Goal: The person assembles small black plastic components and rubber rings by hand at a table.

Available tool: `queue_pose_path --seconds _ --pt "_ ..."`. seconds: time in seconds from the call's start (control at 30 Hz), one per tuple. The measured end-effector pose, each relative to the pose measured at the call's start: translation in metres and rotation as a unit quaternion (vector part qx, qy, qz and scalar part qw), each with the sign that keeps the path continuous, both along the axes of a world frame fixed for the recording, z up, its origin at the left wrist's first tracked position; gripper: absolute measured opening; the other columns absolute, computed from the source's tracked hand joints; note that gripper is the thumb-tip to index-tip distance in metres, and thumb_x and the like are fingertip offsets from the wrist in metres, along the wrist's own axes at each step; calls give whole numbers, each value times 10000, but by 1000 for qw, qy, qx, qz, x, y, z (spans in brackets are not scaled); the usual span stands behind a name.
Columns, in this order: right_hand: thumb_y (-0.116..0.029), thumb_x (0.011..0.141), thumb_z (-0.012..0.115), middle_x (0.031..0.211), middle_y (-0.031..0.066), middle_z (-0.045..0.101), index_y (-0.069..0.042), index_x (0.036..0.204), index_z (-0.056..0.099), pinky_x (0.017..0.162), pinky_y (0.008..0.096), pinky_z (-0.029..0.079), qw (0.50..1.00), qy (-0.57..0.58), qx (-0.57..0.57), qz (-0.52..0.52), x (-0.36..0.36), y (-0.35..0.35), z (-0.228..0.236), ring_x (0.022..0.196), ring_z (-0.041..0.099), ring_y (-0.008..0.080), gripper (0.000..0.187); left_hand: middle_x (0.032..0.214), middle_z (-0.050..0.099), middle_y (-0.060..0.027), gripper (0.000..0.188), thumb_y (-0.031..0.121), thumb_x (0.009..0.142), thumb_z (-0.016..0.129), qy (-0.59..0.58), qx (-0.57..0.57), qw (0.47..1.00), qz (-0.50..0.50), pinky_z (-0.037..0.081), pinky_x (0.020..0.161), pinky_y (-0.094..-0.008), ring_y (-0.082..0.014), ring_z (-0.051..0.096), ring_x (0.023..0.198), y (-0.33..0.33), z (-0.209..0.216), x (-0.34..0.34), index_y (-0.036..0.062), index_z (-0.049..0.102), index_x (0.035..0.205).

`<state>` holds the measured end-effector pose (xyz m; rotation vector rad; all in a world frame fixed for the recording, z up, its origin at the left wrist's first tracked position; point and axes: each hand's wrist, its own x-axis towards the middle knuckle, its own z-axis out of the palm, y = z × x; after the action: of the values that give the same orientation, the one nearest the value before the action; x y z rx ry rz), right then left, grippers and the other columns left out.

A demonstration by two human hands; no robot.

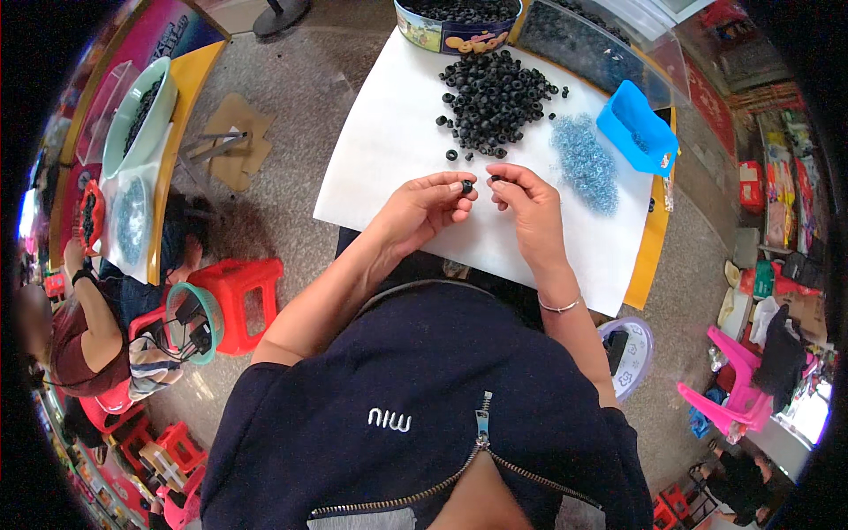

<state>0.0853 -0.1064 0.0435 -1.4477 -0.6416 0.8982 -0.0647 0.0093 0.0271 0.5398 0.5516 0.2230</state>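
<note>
Above the near part of a white sheet [371, 132], my two hands are close together but apart. My left hand [422, 208] pinches a small black round part [467, 186] between thumb and fingertips. Between the thumb and forefinger of my right hand [533, 210] is another small black part [495, 178], mostly covered by the fingers. Just beyond them lies a heap of black ring-like parts [495, 102], with several strays around its edge. To its right spreads a pile of small clear-blue pieces [585, 163]. A blue plastic bin [623, 110] tilts beside that pile, with some of the pieces inside.
Behind the heap stand a printed tin [455, 40] and a clear box [609, 72], both holding black parts. A yellow table edge [649, 256] runs along the right. At the left, another person [93, 340] sits at a second table near a red stool [243, 305].
</note>
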Motion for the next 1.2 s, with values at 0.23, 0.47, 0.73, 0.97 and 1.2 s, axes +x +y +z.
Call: queue_pose_path --seconds 0.23,0.47,0.73,0.97,1.2 --pt "-14 843 654 921 27 638 8 1018 643 701 227 490 998 1 57 0 -16 -12 20 788 594 76 177 936 648 -85 238 73 953 530 -40 15 999 -23 540 740 -244 -125 624 779 -11 13 4 -32 584 1159" --pt "33 850 619 941 71 634 13 1005 644 709 231 500 980 -188 66 4 -23 -20 40 794 613 96 158 913 641 -59 214 87 957 538 -32 139 990 -14 526 752 -266 -117 606 780 -22 36 8 -23 614 1125" --pt "17 850 629 911 72 654 0 967 659 708 245 496 974 -210 73 -34 -19 -26 36 795 619 124 122 928 647 -70 202 87 951 551 -46 150 987 -18 535 741 -260 -119 619 791 -24 40 9 -33 617 1099" --pt "18 850 628 899 74 653 -5 961 657 695 257 502 952 -301 62 -7 -17 -27 46 786 625 132 117 906 659 -82 235 104 940 573 -15 236 970 -55 531 722 -282 -141 624 756 -21 45 7 -36 597 1128" --pt "47 814 629 876 95 637 -19 950 652 662 308 509 929 -360 83 25 -10 -27 41 768 628 201 152 893 664 -76 225 106 936 578 7 208 974 -87 531 708 -276 -136 631 736 -13 43 10 -38 616 1105"
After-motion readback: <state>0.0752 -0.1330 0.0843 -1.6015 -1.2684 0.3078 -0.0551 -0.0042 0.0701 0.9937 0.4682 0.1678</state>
